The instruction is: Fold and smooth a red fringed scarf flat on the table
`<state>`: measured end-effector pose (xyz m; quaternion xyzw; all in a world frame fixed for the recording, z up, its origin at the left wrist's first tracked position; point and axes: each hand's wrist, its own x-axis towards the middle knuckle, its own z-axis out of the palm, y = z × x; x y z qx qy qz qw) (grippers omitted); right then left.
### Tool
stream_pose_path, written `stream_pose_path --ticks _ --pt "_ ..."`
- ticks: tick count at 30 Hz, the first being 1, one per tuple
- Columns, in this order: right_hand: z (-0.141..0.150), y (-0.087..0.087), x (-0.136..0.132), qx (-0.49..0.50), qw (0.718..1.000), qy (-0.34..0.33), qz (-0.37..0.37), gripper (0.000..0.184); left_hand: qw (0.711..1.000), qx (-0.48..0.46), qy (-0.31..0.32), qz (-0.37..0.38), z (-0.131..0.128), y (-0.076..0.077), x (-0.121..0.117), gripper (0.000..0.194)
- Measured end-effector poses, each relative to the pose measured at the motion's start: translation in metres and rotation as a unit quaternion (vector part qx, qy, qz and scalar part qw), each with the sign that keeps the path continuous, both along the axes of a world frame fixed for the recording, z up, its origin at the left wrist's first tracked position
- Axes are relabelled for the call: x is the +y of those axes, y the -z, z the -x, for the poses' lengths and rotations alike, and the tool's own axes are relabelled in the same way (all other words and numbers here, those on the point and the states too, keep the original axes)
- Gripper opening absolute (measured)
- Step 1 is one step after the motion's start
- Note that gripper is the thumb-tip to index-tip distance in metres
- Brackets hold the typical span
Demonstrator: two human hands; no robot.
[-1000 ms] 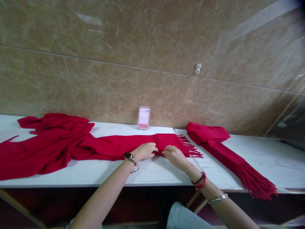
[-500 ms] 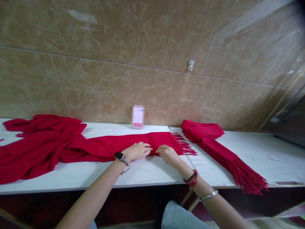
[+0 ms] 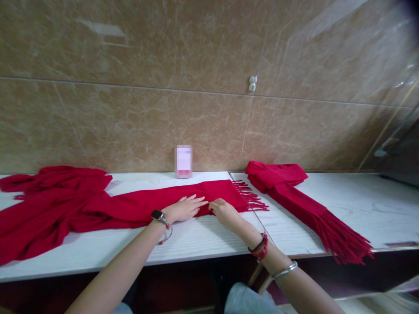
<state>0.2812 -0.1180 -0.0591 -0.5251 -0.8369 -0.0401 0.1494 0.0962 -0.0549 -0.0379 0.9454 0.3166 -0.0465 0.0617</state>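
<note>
A red scarf [image 3: 157, 198] stretches across the white table, its right part smoothed flat and ending in fringe, its left part lying in loose folds. My left hand [image 3: 183, 208] rests on the scarf's near edge with fingers extended and spread, a ring on one of them. Close to its right, my right hand [image 3: 225, 213] has its thumb and fingers pinched together on the same near edge. Whatever cloth sits between those fingertips is mostly hidden by the hand.
Further right lies another red scarf [image 3: 294, 205], folded narrow, its fringe hanging over the front edge of the white table [image 3: 353, 200]. A blurred phone-like upright object [image 3: 183, 162] leans on the tiled wall [image 3: 137, 122]. A small white cat figure [image 3: 252, 83] is fixed there.
The camera view has tilted and shifted slightly. Both hands stay at the scarf's near edge; the left fingers are a little more spread, and my right hand has moved slightly left along the edge.
</note>
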Motion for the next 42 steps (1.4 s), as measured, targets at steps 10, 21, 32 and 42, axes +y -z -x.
stream_pose_path --ticks 10,21,32,42 --pt "-0.003 -0.006 -0.001 0.053 0.999 -0.002 0.005 0.024 0.991 -0.005 -0.116 -0.07 -0.014 -0.007 0.036 0.048" --pt "0.001 -0.014 -0.004 0.029 0.999 0.016 0.02 0.025 0.991 -0.042 -0.119 -0.033 -0.036 0.02 0.088 0.049" --pt "-0.003 -0.006 -0.001 0.078 0.997 0.006 0.006 0.024 0.977 -0.168 0.114 -0.067 -0.03 0.012 0.065 0.041" --pt "-0.003 -0.006 -0.003 0.082 0.997 0.0 0.005 0.024 0.981 -0.059 -0.168 -0.081 -0.009 0.027 0.087 0.044"
